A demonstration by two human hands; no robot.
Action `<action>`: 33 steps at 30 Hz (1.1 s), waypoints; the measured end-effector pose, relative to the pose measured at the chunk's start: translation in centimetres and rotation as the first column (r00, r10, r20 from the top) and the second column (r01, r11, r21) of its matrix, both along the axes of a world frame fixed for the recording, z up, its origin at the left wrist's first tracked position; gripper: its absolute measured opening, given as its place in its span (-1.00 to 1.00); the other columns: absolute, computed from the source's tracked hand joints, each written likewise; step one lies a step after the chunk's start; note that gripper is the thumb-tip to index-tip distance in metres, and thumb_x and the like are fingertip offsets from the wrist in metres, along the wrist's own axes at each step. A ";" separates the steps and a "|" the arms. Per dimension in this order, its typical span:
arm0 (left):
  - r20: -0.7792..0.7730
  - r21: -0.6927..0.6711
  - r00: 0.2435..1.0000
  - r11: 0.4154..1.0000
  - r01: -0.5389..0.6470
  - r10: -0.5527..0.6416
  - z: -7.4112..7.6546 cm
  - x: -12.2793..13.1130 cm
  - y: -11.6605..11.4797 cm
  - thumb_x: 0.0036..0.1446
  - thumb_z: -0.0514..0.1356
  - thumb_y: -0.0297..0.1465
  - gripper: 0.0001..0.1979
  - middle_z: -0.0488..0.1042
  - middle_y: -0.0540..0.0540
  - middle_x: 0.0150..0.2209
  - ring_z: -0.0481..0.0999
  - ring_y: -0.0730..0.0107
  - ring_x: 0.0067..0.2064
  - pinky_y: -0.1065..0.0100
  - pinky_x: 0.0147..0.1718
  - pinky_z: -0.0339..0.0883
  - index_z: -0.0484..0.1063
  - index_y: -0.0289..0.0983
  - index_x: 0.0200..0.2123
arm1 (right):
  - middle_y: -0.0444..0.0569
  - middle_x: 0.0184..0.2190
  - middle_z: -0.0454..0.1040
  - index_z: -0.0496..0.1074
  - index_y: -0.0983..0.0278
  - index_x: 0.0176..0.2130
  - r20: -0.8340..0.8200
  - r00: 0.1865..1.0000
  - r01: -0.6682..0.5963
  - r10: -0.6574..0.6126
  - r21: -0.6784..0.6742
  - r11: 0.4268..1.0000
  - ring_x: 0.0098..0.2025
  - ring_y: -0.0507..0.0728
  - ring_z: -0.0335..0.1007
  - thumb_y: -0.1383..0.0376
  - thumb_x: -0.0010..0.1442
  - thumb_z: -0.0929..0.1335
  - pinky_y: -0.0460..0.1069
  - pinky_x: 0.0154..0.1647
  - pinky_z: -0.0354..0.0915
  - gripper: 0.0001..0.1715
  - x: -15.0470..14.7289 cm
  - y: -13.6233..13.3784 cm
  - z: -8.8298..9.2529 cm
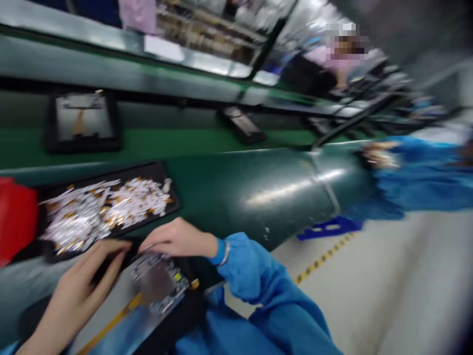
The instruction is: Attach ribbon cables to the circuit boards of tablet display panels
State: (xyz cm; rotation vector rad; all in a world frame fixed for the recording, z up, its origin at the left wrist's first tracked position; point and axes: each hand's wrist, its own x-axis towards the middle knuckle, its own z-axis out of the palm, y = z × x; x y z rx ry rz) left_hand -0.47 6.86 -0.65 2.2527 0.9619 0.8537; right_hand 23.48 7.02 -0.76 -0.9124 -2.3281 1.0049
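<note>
Your left hand (74, 291) and right hand (177, 239) sit apart, fingertips at the upper edge of a silver-and-black circuit board with a yellow label (158, 281); can't tell if either grips it. Board lies in a black tray (188, 305) at the green conveyor belt (148, 140). Just above: black tray of white-and-gold strips (107, 212).

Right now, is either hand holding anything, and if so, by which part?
The left hand and right hand both seem to grip the far edge of a black fixture carrying a circuit board; blur hides the exact finger contact.
</note>
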 end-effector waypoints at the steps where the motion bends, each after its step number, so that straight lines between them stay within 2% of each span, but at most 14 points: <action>1: -0.014 -0.001 1.000 1.000 -0.024 0.024 0.7 0.3 -0.5 0.27 0.08 -0.42 -0.83 0.55 0.06 -0.24 0.58 0.40 -0.27 0.46 -0.29 0.44 0.43 -0.11 -0.13 | -0.01 -0.12 0.62 0.56 0.36 -0.15 -0.050 0.998 0.038 -0.038 -0.012 0.999 -0.06 0.01 0.56 0.43 0.31 0.32 -0.15 0.01 0.37 -0.80 0.2 -0.2 -0.1; 4: -0.047 -0.087 0.996 0.993 -0.079 0.075 1.5 0.8 -1.0 0.31 0.07 -0.46 -0.85 0.53 0.01 -0.23 0.55 0.46 -0.22 0.47 -0.22 0.45 0.41 -0.20 -0.14 | 0.01 -0.15 0.63 0.57 0.34 -0.14 -0.145 0.986 0.085 -0.085 -0.008 0.996 -0.09 0.04 0.58 0.39 0.34 0.29 -0.10 0.00 0.43 -0.76 0.8 -0.4 -0.8; 8: -0.069 -0.178 0.992 0.977 -0.119 0.109 1.3 0.6 -1.3 0.35 0.02 -0.50 -0.82 0.50 -0.05 -0.23 0.53 0.49 -0.21 0.46 -0.21 0.45 0.39 -0.25 -0.11 | -0.06 -0.17 0.64 0.57 0.25 -0.12 -0.103 0.994 0.047 -0.042 0.051 0.998 -0.11 0.04 0.59 0.42 0.34 0.26 -0.08 -0.06 0.48 -0.70 0.7 -0.6 -1.1; 13: -0.016 -0.240 0.994 0.965 -0.109 0.108 1.4 0.7 -1.5 0.35 -0.01 -0.55 -0.80 0.48 -0.05 -0.22 0.51 0.55 -0.20 0.51 -0.19 0.43 0.35 -0.27 -0.06 | -0.12 -0.16 0.64 0.57 0.19 -0.11 -0.081 0.996 0.050 -0.048 0.020 0.999 -0.10 0.03 0.60 0.41 0.35 0.25 -0.08 -0.06 0.50 -0.68 0.5 -0.8 -0.5; 18: -0.007 -0.286 0.995 0.953 -0.099 0.101 1.4 0.7 -1.4 0.35 -0.01 -0.56 -0.78 0.48 -0.04 -0.21 0.52 0.54 -0.17 0.51 -0.17 0.42 0.34 -0.26 -0.04 | -0.13 -0.16 0.64 0.57 0.21 -0.14 -0.098 0.994 0.046 -0.049 -0.030 0.998 -0.10 0.02 0.60 0.39 0.36 0.26 -0.11 -0.06 0.50 -0.72 0.7 -0.6 -0.4; 21: -0.015 -0.303 0.999 0.952 -0.048 0.045 1.5 0.7 -1.4 0.30 -0.02 -0.61 -0.73 0.53 -0.01 -0.18 0.54 0.53 -0.15 0.50 -0.14 0.42 0.35 -0.25 -0.05 | -0.12 -0.16 0.64 0.57 0.20 -0.13 -0.103 0.993 0.050 -0.058 -0.082 0.995 -0.09 0.04 0.59 0.38 0.36 0.27 -0.09 -0.06 0.49 -0.73 0.6 -0.5 -0.1; 24: -0.048 -0.238 0.997 0.970 0.047 -0.060 1.6 0.5 -1.5 0.24 -0.04 -0.66 -0.66 0.56 0.02 -0.15 0.54 0.51 -0.08 0.45 -0.06 0.40 0.40 -0.24 -0.09 | -0.12 -0.17 0.64 0.58 0.20 -0.15 -0.113 0.991 0.050 -0.073 -0.198 0.979 -0.17 0.02 0.60 0.36 0.33 0.32 -0.13 -0.14 0.49 -0.78 0.6 -0.3 0.3; 26: -0.091 -0.169 0.991 0.982 0.081 -0.098 1.5 0.4 -1.6 0.24 -0.04 -0.66 -0.67 0.57 -0.01 -0.13 0.54 0.47 -0.03 0.40 -0.01 0.39 0.42 -0.25 -0.11 | -0.11 -0.14 0.64 0.58 0.22 -0.14 -0.118 0.990 0.038 -0.081 -0.326 0.945 -0.38 -0.04 0.57 0.35 0.31 0.34 -0.17 -0.32 0.46 -0.80 0.8 -0.1 0.6; 29: -0.178 -0.064 0.979 0.994 0.092 -0.102 1.5 0.4 -1.8 0.29 -0.03 -0.62 -0.71 0.57 -0.06 -0.10 0.54 0.42 0.01 0.35 0.00 0.38 0.42 -0.26 -0.10 | -0.12 -0.23 0.64 0.58 0.25 -0.12 -0.112 0.990 0.023 -0.091 -0.497 0.868 -0.65 -0.14 0.34 0.33 0.32 0.33 -0.20 -0.58 0.29 -0.78 1.0 0.1 0.9; 31: -0.230 0.002 0.968 0.995 0.103 -0.100 1.5 0.5 -2.0 0.31 -0.03 -0.60 -0.73 0.58 -0.07 -0.10 0.54 0.40 0.01 0.33 -0.02 0.37 0.41 -0.27 -0.08 | -0.16 -0.36 0.60 0.57 0.27 -0.13 -0.092 0.990 0.038 -0.106 -0.550 0.834 -0.68 -0.15 0.23 0.34 0.31 0.32 -0.19 -0.62 0.18 -0.78 1.0 0.3 1.1; 33: -0.265 0.053 0.959 0.991 0.120 -0.102 1.6 0.7 -2.2 0.31 -0.02 -0.60 -0.73 0.58 -0.08 -0.10 0.55 0.40 -0.02 0.32 -0.04 0.35 0.41 -0.30 -0.08 | -0.18 -0.45 0.53 0.55 0.29 -0.17 -0.077 0.990 0.053 -0.115 -0.557 0.829 -0.65 -0.14 0.13 0.36 0.27 0.33 -0.17 -0.62 0.08 -0.81 0.9 0.6 1.2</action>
